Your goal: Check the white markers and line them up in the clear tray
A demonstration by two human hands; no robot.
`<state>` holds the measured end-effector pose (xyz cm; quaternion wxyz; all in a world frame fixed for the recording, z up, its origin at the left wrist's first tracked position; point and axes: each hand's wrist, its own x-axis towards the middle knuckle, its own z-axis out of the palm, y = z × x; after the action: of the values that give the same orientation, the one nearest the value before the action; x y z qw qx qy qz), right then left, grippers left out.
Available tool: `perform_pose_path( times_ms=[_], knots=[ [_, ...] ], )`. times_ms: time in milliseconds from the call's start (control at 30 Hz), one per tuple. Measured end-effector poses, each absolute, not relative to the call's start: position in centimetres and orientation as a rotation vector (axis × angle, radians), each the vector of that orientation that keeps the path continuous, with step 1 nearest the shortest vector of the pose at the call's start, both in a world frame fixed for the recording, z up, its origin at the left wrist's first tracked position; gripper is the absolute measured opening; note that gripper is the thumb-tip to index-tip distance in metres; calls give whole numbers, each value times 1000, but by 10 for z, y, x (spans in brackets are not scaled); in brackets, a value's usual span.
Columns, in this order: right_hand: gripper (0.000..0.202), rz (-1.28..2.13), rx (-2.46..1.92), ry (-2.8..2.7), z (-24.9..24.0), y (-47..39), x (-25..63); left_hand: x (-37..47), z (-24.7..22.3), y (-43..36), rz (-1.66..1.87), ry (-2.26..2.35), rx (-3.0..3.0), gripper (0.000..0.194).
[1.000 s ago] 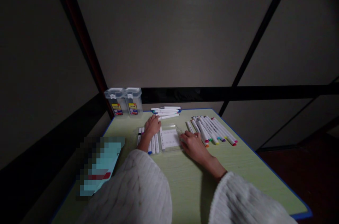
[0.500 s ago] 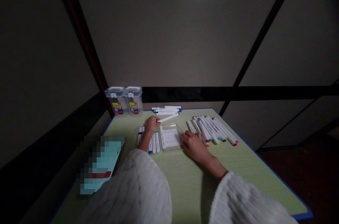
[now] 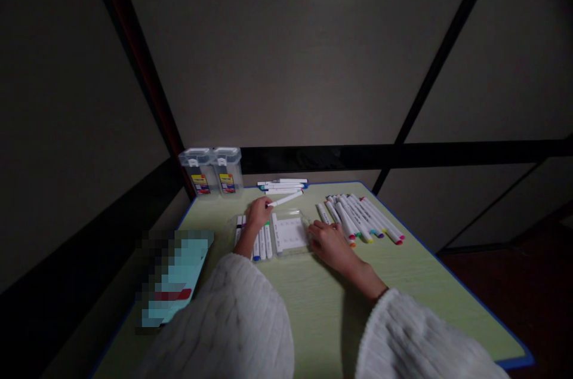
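Note:
My left hand (image 3: 258, 213) holds the end of a white marker (image 3: 286, 199) above the left part of a clear plastic tray (image 3: 293, 252). Several white markers (image 3: 262, 243) lie side by side in the tray's left part, partly hidden by my left wrist. Another marker (image 3: 276, 234) lies beside the white card (image 3: 292, 232) in the right part. My right hand (image 3: 326, 240) rests with bent fingers at the tray's right edge; whether something is between its fingertips is hidden. Just right of it is a pile of white markers (image 3: 358, 216) with coloured ends.
A few markers (image 3: 283, 185) lie at the table's back edge. Two clear lidded boxes (image 3: 203, 173) with yellow labels stand at the back left. A blurred turquoise object (image 3: 181, 274) lies on the green table (image 3: 313, 307) at the left. A wall rises behind.
Both hands hold nearly the same places; the whole view has shifted very slightly. The marker in my left hand keeps its tilt.

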<state>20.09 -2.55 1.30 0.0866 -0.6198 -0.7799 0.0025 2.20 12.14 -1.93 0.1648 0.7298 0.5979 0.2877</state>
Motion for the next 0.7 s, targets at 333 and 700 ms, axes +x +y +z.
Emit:
perform_pose_path(
  times_ms=[333, 700],
  knots=[
    [24, 25, -1832, -2343, 11, -27, 204, 20, -26, 117, 1099, 1583, 1976, 14],
    [20, 11, -1840, -2337, 16, -29, 203, 21, -19, 114, 1354, 1462, 1760, 15]
  ],
)
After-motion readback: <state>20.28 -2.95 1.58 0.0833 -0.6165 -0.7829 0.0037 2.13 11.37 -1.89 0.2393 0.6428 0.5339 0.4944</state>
